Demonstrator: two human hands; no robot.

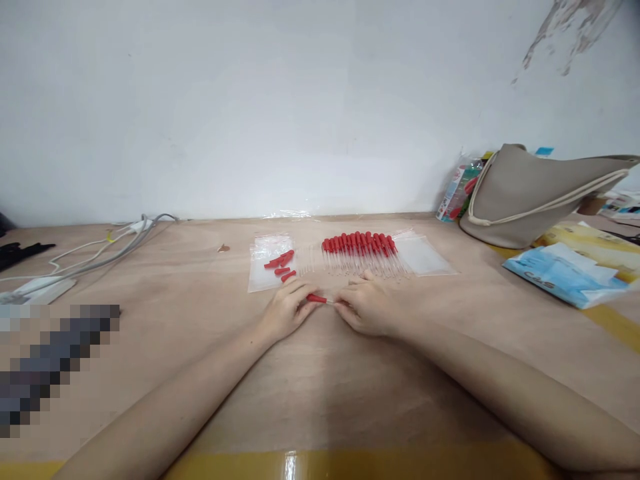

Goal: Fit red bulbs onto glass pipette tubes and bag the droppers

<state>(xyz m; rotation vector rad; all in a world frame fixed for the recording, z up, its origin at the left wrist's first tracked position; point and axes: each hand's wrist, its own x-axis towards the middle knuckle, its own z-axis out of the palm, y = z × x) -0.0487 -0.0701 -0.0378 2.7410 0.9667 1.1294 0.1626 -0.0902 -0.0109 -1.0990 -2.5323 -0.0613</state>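
Red tapered rubbery bulb (pixel 316 299), clear slender tube (pixel 329 302): just below frame centre.
Your left hand (pixel 287 310) pinches the bulb, your right hand (pixel 367 307) the tube; they meet end to end, sideways.

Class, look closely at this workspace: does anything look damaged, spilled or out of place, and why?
A ragged brownish patch mars the pale wall at upper right, breaking its plain surface. A small brown mark interrupts the tabletop left of the plastic bags; whether chip or stain, I cannot tell. The red-topped tubes look orderly.
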